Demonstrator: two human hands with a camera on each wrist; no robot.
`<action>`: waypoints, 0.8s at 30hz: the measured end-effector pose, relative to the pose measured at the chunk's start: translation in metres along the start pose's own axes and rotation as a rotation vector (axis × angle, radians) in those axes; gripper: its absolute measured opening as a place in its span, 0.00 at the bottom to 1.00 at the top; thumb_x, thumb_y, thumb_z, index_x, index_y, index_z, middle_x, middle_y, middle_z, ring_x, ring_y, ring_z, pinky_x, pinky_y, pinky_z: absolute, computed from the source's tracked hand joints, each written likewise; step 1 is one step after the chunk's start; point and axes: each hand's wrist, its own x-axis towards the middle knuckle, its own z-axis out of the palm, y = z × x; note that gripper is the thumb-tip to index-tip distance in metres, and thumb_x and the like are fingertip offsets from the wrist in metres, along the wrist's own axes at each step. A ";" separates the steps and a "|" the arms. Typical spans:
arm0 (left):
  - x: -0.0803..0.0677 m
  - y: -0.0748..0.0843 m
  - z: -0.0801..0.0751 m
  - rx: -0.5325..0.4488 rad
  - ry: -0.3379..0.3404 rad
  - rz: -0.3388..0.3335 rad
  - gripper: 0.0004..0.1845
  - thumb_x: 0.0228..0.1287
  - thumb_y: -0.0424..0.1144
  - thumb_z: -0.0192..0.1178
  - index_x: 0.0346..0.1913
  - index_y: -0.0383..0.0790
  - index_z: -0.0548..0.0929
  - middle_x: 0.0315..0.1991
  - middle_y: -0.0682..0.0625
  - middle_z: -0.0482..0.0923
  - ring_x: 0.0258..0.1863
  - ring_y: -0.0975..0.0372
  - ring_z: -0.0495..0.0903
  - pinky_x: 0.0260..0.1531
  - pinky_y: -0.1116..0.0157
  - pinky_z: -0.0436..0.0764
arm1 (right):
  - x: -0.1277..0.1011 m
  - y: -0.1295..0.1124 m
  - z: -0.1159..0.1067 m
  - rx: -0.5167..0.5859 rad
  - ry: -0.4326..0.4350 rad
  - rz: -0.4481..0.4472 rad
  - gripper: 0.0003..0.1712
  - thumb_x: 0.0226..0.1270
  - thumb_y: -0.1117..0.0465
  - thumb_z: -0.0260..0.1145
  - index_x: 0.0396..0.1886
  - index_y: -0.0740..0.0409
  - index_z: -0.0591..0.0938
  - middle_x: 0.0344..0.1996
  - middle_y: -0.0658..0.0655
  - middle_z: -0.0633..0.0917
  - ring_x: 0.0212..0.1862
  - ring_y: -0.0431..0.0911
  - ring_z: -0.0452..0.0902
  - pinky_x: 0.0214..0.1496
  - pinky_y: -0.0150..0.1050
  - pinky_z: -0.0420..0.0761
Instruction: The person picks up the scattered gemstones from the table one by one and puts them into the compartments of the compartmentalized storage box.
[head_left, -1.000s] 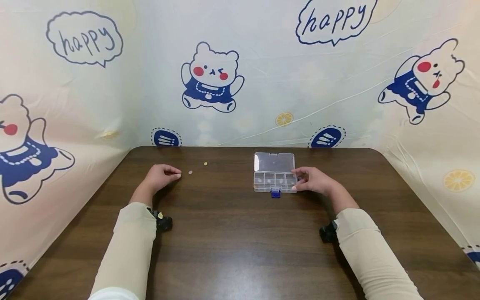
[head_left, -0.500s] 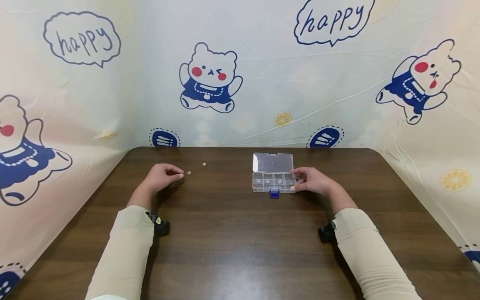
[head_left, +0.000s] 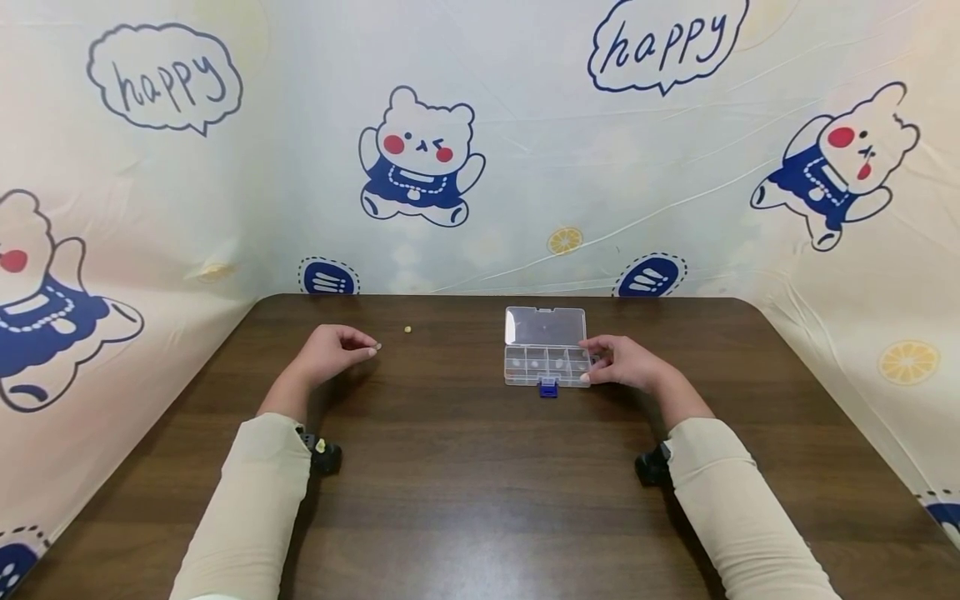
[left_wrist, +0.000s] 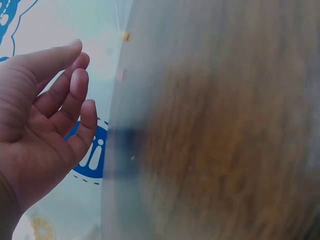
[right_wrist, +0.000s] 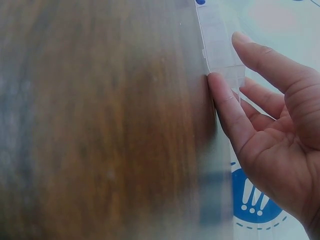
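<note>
Pills were the small things at hand: a pale pill (head_left: 378, 346) lay on the dark wooden table (head_left: 480, 500) right at the fingertips of the left hand (head_left: 330, 354), and a yellow pill (head_left: 408, 330) sat a little further toward the far edge, apart from the first. In the left wrist view the left hand's fingers (left_wrist: 75, 85) were loosely curved with an open palm, holding nothing; whether a fingertip actually touched the pale pill could not be told.

Near the middle of the table toward the far edge stood a clear plastic compartment box (head_left: 546, 350), its lid swung up and back, a blue latch (head_left: 549, 387) on its near edge. The right hand (head_left: 626, 362) rested at the box's right end, thumb and fingers relaxed against the end wall, steadying rather than clamping it.

Judging by their size, the pills would be very light, hard and smooth, apt to skid or roll on the polished wood, so a fingertip pinch from above, thumb and forefinger on opposite sides, looked the surest hold. The box seemed light and stiff, likely to slide if nudged, best held by its end walls.

A cartoon-bear printed sheet (head_left: 420, 158) stood behind and beside the table.
</note>
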 end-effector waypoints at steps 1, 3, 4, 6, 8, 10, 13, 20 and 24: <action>0.000 0.001 0.000 0.000 -0.002 -0.001 0.11 0.64 0.39 0.66 0.45 0.37 0.87 0.44 0.43 0.83 0.40 0.53 0.75 0.41 0.60 0.78 | 0.000 0.000 0.000 -0.001 0.000 0.001 0.42 0.57 0.56 0.76 0.69 0.61 0.69 0.61 0.66 0.73 0.47 0.51 0.77 0.57 0.47 0.76; 0.000 0.003 0.000 -0.001 -0.008 -0.003 0.11 0.64 0.40 0.66 0.45 0.37 0.87 0.44 0.43 0.82 0.40 0.52 0.75 0.42 0.59 0.78 | 0.000 0.000 0.000 0.002 0.001 0.002 0.42 0.57 0.56 0.76 0.69 0.61 0.69 0.61 0.66 0.73 0.47 0.51 0.77 0.57 0.47 0.76; 0.000 0.004 0.000 0.001 -0.011 -0.003 0.11 0.64 0.40 0.66 0.45 0.38 0.87 0.44 0.43 0.82 0.41 0.53 0.75 0.42 0.59 0.78 | 0.000 0.000 0.000 0.003 0.002 0.002 0.42 0.57 0.56 0.76 0.69 0.61 0.69 0.61 0.66 0.73 0.47 0.51 0.77 0.58 0.47 0.76; 0.000 0.005 0.001 0.002 -0.015 -0.005 0.11 0.64 0.41 0.66 0.45 0.38 0.87 0.44 0.43 0.82 0.41 0.52 0.75 0.43 0.58 0.78 | 0.000 0.001 0.000 0.004 0.002 -0.002 0.42 0.57 0.56 0.76 0.69 0.61 0.69 0.61 0.66 0.73 0.47 0.51 0.77 0.57 0.47 0.76; 0.000 0.007 0.001 0.002 -0.016 -0.006 0.11 0.64 0.41 0.66 0.45 0.39 0.87 0.44 0.44 0.82 0.41 0.52 0.75 0.43 0.58 0.78 | 0.001 0.001 0.000 0.006 0.002 -0.003 0.42 0.57 0.56 0.76 0.69 0.61 0.69 0.61 0.66 0.73 0.47 0.51 0.77 0.57 0.46 0.76; 0.001 0.008 0.002 0.005 -0.017 0.007 0.11 0.63 0.41 0.67 0.44 0.39 0.87 0.44 0.44 0.82 0.41 0.53 0.76 0.43 0.58 0.78 | 0.001 0.002 0.000 0.009 0.000 -0.014 0.42 0.57 0.56 0.75 0.69 0.62 0.69 0.61 0.67 0.73 0.47 0.51 0.77 0.57 0.46 0.77; 0.001 0.011 0.004 0.002 -0.014 0.018 0.10 0.63 0.40 0.67 0.43 0.39 0.87 0.42 0.44 0.83 0.40 0.54 0.77 0.42 0.59 0.78 | 0.001 0.002 0.000 0.013 -0.003 -0.027 0.41 0.58 0.57 0.75 0.69 0.64 0.68 0.61 0.67 0.72 0.48 0.51 0.77 0.56 0.45 0.77; -0.002 0.023 0.007 0.002 -0.021 0.059 0.10 0.63 0.39 0.67 0.43 0.37 0.87 0.42 0.44 0.83 0.40 0.54 0.77 0.42 0.59 0.78 | 0.002 0.004 0.001 0.018 -0.007 -0.039 0.41 0.58 0.59 0.75 0.69 0.65 0.68 0.61 0.68 0.72 0.48 0.51 0.77 0.56 0.45 0.76; -0.003 0.028 0.008 -0.002 -0.029 0.066 0.10 0.63 0.39 0.67 0.44 0.37 0.87 0.42 0.44 0.83 0.40 0.53 0.77 0.42 0.58 0.78 | 0.001 0.003 0.001 0.015 -0.006 -0.035 0.41 0.58 0.58 0.75 0.69 0.64 0.68 0.61 0.68 0.73 0.48 0.51 0.77 0.56 0.45 0.76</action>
